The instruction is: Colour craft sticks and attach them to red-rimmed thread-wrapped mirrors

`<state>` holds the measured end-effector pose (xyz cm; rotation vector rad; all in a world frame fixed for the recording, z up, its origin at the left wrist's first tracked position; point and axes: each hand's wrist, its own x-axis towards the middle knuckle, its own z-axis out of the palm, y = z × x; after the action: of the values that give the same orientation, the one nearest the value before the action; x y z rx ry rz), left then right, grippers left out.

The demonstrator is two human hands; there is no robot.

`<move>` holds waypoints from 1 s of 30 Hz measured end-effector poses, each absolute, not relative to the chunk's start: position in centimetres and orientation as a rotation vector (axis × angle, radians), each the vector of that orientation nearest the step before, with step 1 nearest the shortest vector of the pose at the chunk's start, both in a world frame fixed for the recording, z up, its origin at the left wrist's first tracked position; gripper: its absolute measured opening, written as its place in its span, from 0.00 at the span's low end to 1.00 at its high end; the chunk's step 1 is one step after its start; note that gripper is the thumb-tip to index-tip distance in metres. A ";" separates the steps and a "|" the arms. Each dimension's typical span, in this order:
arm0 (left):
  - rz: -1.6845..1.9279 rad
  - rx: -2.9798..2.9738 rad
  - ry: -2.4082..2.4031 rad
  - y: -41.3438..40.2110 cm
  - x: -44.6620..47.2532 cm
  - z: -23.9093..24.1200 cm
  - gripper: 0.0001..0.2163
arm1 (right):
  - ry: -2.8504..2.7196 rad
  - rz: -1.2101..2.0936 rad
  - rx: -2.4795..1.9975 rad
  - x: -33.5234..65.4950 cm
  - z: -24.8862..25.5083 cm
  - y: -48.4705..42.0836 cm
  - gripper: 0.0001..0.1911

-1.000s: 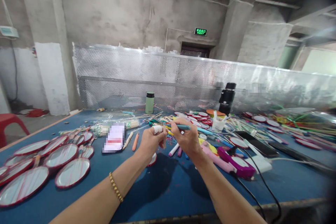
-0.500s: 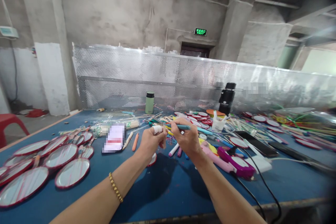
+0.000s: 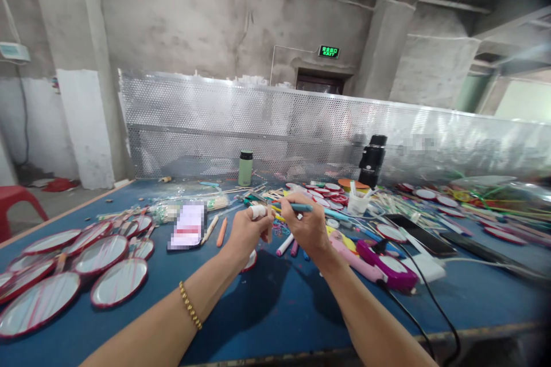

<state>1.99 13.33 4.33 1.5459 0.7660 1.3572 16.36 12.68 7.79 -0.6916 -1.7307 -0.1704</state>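
My left hand (image 3: 249,232), with white tape around a finger, is closed on a thin, upright wooden stick (image 3: 270,222). Below that hand a small red-rimmed white disc (image 3: 249,262) shows partly; whether it joins the stick I cannot tell. My right hand (image 3: 307,226) grips a teal marker pen (image 3: 300,207) like a writing tool, its tip pointing left at the stick. Just beyond the hands lie several more pens, among them a pink-ended white marker (image 3: 284,245).
Several red-rimmed round discs (image 3: 119,282) lie at left, near a phone (image 3: 187,226) and an orange marker (image 3: 222,232). To the right are a purple-and-pink glue-gun-like tool (image 3: 387,266) with cables, a dark phone (image 3: 419,235) and a white cup (image 3: 358,203). A green bottle (image 3: 245,169) and black flask (image 3: 372,161) stand behind.
Almost nothing differs. Both hands keep their holds and places, with the teal marker pen at the stick as before.
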 end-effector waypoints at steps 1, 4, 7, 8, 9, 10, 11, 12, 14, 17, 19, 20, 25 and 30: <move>1.356 1.547 0.766 13.3 2.0 4.3 0.13 | -1.727 -0.172 -0.690 16.4 7.8 12.6 0.12; 1.354 1.551 0.758 13.2 2.0 4.4 0.14 | -1.725 -0.174 -0.686 16.3 7.9 12.5 0.12; 1.353 1.557 0.741 13.0 2.0 4.5 0.15 | -1.739 -0.170 -0.681 16.1 7.9 12.3 0.13; 1.353 1.559 0.739 13.0 2.0 4.6 0.15 | -1.743 -0.169 -0.681 16.1 7.9 12.3 0.13; 1.356 1.559 0.738 12.9 2.0 4.6 0.15 | -1.744 -0.169 -0.682 16.0 7.9 12.3 0.13; 1.358 1.558 0.740 12.9 2.0 4.6 0.15 | -1.743 -0.170 -0.685 16.0 7.9 12.4 0.13; 1.361 1.557 0.742 13.0 2.0 4.5 0.16 | -1.741 -0.171 -0.690 16.0 7.8 12.4 0.13; 1.363 1.557 0.745 13.0 2.0 4.5 0.16 | -1.739 -0.173 -0.693 16.1 7.8 12.5 0.12; 1.364 1.557 0.749 13.0 2.0 4.5 0.16 | -1.735 -0.174 -0.697 16.2 7.8 12.6 0.12; 1.358 1.562 0.747 13.0 2.0 4.5 0.15 | -1.725 -0.172 -0.693 16.2 7.7 12.6 0.12; 1.355 1.563 0.745 13.0 2.0 4.5 0.15 | -1.722 -0.168 -0.688 16.2 7.7 12.5 0.12; 1.354 1.562 0.744 13.0 2.0 4.5 0.15 | -1.725 -0.165 -0.685 16.1 7.7 12.5 0.12; 1.359 1.554 0.743 12.9 2.1 4.6 0.16 | -1.749 -0.156 -0.675 15.9 7.9 12.1 0.14; 1.360 1.555 0.744 12.8 2.1 4.7 0.17 | -1.748 -0.162 -0.672 15.9 7.9 12.3 0.13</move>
<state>2.08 12.81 4.67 1.5547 0.7441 1.3598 15.93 12.26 7.92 -0.6719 -1.7476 -0.1623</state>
